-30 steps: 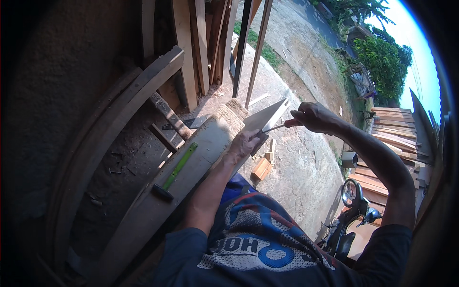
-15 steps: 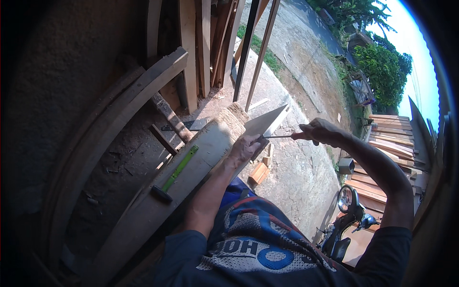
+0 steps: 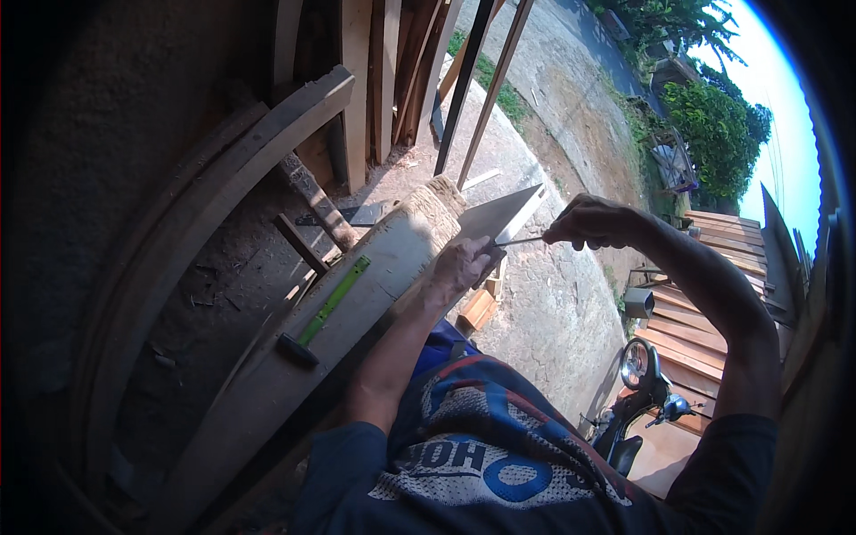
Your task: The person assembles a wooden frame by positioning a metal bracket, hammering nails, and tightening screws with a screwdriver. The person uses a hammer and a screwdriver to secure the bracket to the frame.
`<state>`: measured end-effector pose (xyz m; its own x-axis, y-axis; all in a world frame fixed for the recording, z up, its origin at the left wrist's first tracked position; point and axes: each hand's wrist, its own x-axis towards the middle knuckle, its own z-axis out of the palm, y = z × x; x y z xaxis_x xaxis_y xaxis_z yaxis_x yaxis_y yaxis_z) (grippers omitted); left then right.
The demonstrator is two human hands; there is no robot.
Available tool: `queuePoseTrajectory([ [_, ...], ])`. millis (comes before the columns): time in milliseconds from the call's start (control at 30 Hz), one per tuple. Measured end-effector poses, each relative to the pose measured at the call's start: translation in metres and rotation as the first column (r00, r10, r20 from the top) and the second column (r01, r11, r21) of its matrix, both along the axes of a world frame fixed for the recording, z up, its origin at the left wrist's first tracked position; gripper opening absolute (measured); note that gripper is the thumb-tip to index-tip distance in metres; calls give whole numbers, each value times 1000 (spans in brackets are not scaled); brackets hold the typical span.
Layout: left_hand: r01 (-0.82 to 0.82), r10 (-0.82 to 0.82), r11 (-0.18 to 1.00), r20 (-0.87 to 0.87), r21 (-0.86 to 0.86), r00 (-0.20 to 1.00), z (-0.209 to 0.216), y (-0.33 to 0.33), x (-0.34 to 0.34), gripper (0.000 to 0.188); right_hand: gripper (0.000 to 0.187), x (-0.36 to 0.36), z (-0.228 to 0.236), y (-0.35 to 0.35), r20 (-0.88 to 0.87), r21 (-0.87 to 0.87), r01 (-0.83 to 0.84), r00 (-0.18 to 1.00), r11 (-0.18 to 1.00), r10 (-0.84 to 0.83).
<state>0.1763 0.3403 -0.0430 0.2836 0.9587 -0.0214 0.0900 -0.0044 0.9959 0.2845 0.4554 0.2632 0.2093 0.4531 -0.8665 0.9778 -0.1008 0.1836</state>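
My left hand (image 3: 461, 266) is closed round the near end of a flat board (image 3: 499, 214) with a pale, sunlit edge, beside the end of a thick wooden beam. In my right hand (image 3: 590, 221), out to the right, is a screwdriver (image 3: 524, 241). Its thin metal shaft points left, and the tip meets the board's edge close to my left fingers. The handle is hidden inside my fist. Whether a screw sits at the tip is too small to tell. On the beam (image 3: 397, 254) lies a hammer (image 3: 333, 303) with a green handle and a black head.
Curved timber (image 3: 267, 147) and upright planks (image 3: 355, 98) stand at the left and far side. Wood blocks (image 3: 478, 309) lie on the concrete floor (image 3: 553, 308) below my hands. To the right are a parked motorcycle (image 3: 635, 401) and stacked boards (image 3: 682, 334).
My right fist sits slightly lower in relation to the board, and the reddish handle seen before is now covered by the fingers. The hammer has stayed on the beam.
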Motion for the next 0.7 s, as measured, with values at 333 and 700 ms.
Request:
queuePoseTrajectory([
  [333, 19, -47, 992, -229, -125, 972, 32, -5, -11, 59, 24, 34, -15, -48, 62, 296, -955, -13, -31, 998],
  [700, 11, -5, 976, 26, -218, 1000, 8, -26, -18, 52, 34, 21, -8, -42, -132, 205, -789, 564, 579, 816],
])
